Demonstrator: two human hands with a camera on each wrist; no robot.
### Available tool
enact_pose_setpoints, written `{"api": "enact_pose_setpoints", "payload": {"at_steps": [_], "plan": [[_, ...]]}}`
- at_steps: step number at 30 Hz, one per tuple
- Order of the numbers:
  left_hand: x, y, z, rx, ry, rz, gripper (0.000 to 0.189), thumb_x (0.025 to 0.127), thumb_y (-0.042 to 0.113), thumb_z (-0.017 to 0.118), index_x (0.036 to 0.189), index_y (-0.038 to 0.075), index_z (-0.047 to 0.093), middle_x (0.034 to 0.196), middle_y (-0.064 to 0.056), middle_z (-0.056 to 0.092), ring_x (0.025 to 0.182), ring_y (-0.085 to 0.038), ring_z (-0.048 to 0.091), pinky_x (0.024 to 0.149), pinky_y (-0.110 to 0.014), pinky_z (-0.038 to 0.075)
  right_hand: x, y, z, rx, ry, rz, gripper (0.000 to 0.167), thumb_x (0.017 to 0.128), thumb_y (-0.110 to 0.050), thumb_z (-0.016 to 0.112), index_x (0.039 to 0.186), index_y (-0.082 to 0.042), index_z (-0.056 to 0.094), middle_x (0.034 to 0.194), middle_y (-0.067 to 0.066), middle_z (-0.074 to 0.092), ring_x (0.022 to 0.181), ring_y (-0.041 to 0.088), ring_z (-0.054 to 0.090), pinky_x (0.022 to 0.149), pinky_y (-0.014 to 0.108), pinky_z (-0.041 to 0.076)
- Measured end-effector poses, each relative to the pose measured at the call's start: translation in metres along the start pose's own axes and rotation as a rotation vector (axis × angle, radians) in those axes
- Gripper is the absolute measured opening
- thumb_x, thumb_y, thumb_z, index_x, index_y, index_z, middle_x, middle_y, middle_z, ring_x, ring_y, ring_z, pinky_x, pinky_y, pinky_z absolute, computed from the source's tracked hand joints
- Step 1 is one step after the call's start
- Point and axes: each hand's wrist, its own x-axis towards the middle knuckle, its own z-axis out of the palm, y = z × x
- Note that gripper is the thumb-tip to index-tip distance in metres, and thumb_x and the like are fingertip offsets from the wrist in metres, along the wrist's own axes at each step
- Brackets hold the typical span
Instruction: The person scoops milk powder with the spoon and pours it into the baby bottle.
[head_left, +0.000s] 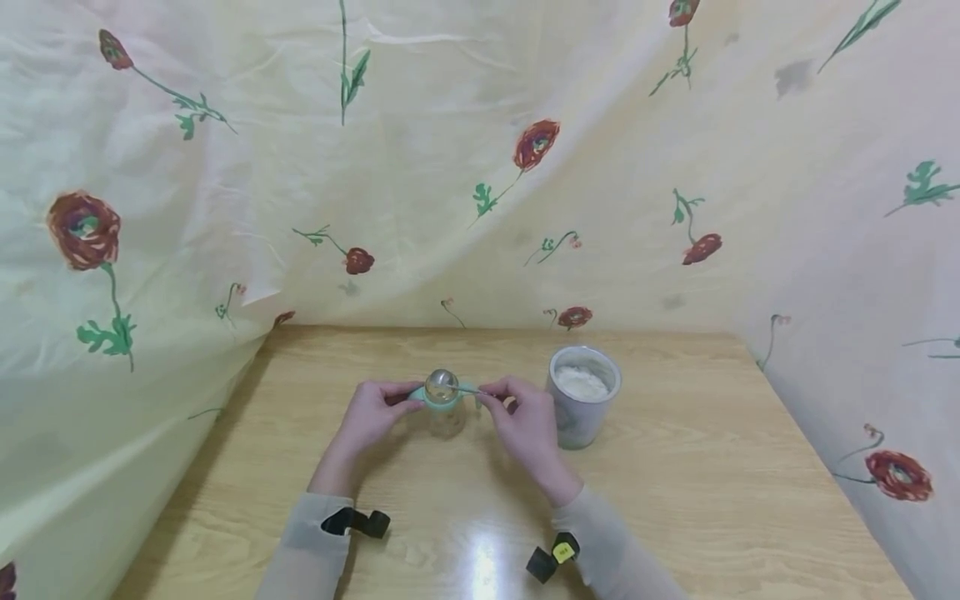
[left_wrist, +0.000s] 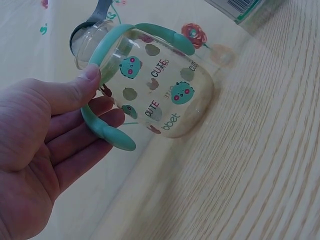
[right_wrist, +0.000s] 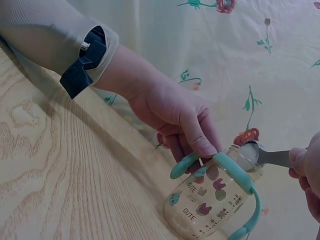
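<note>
A clear baby bottle with a mint-green ring and two side handles stands open-topped on the table, printed with small cartoon animals in the left wrist view. My left hand pinches the bottle's ring beside one handle, thumb on top and fingers beneath. In my right hand is a metal spoon, gripped by its handle. The spoon's bowl lies at the bottle's mouth, and whitish stuff shows there in both wrist views. The right hand's fingers are partly cut off at the edge of its wrist view.
To the right of the bottle, close by my right hand, stands an open grey-white canister with white powder inside. A flower-printed cloth hangs behind the wooden table and along its sides.
</note>
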Motion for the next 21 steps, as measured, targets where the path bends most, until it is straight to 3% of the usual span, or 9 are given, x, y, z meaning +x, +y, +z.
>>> {"api": "enact_pose_setpoints", "payload": {"at_steps": [13,21], "plan": [[0.0001,-0.0002,0.0001,-0.005,0.004,-0.019,0.025,0.094,0.007,0.083,0.119,0.004,0.081,0.118,-0.013,0.079,0.108,-0.027,0.077,0.092,-0.032,0.063,-0.0008,0.0057,0.0023,-0.083,0.044,-0.152,0.015,0.086,0.0,0.088,0.091,-0.01,0.079,0.089,0.0,0.08,0.071,0.008,0.067,0.056,0.028,0.058],[-0.0004,0.0016,-0.0002,-0.007,-0.001,-0.023,0.026,0.094,0.007,0.082,0.119,0.004,0.081,0.118,-0.012,0.079,0.109,-0.026,0.076,0.093,-0.032,0.063,-0.0008,0.003,0.0007,-0.119,0.057,-0.228,0.018,0.082,0.003,0.09,0.091,-0.008,0.079,0.09,0.004,0.081,0.074,0.015,0.071,0.055,0.037,0.062]]}}
